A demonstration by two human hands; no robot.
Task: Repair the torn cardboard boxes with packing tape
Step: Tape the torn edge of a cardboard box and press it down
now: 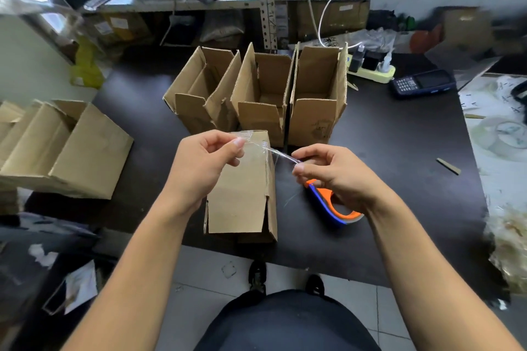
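Head view: left hand [204, 164] and right hand [332, 169] each pinch an end of a crumpled clear tape strip [266, 149] above a small brown cardboard box [242, 194] lying on the black table [399, 151]; 3 open boxes [262, 94] stand behind.

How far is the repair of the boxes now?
Done: clear tape already shows on the far end of the nearest box, which lies on the table. In hand: the left hand and right hand pinch a twisted tape strip between them. Left: three open boxes stand behind; whether they are mended cannot be told.
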